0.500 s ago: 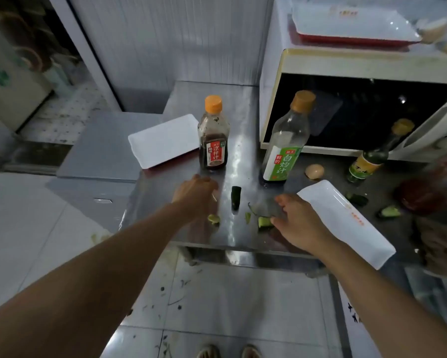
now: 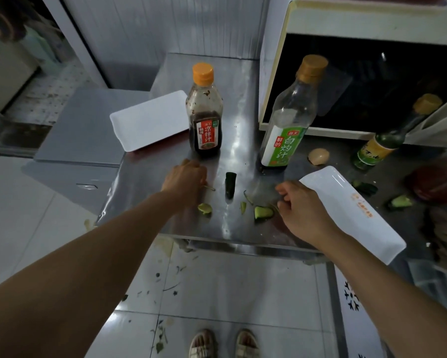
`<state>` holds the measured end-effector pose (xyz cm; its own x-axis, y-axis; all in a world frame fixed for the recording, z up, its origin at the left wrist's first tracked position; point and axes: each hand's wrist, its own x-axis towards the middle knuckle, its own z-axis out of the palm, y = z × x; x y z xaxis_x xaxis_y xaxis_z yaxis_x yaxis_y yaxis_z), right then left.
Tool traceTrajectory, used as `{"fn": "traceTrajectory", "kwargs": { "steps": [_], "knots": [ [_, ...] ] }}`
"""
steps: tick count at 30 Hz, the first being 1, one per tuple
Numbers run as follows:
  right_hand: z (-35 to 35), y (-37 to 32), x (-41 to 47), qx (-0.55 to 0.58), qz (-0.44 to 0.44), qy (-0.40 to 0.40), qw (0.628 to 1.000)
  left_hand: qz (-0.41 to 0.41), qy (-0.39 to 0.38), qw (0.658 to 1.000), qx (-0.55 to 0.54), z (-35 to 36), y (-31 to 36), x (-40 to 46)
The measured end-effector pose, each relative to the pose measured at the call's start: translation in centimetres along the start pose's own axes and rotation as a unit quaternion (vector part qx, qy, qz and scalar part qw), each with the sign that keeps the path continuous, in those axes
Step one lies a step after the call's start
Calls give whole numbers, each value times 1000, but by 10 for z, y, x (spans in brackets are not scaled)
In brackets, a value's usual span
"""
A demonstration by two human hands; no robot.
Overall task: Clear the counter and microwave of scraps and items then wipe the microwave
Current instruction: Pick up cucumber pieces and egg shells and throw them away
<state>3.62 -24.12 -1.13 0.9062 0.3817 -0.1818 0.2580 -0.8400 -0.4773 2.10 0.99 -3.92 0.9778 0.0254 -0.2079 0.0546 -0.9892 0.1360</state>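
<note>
- Since the earlier frame, our left hand (image 2: 185, 180) has closed on a thin scrap stem (image 2: 210, 187).
- We see a steel table (image 2: 232, 130) above a tiled floor (image 2: 217, 288), with the microwave (image 2: 372, 81) at right.
- Our right hand (image 2: 301, 205) curls beside a cucumber piece (image 2: 263, 212); its grip contents cannot be told.
- We count three bottles and two white trays.

We read 凉拌汁 on the red label of the dark sauce bottle (image 2: 204, 117) and 鲜的 白灼汁 on the green label of the clear bottle (image 2: 287, 125); other print stays illegible.
</note>
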Motion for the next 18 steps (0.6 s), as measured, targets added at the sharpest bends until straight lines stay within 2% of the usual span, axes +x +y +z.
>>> {"fn": "traceTrajectory", "kwargs": {
  "steps": [3,6,8,13,18],
  "knots": [
    [1,3,-2,-1,4,4,1000,15,18,1000,-2,-5,5,-4],
    [0,4,-5,0,12,7,1000,22,75,994,-83,-12,17,-12],
    [-2,3,-7,3,17,11,1000,45,78,988,-127,-16,30,-14],
    [-6,4,-12,2,19,19,1000,93,15,984,-154,-15,63,-9],
    [-7,12,-18,-12,24,19,999,145,-55,986,-68,3,76,-5]
  ]
}}
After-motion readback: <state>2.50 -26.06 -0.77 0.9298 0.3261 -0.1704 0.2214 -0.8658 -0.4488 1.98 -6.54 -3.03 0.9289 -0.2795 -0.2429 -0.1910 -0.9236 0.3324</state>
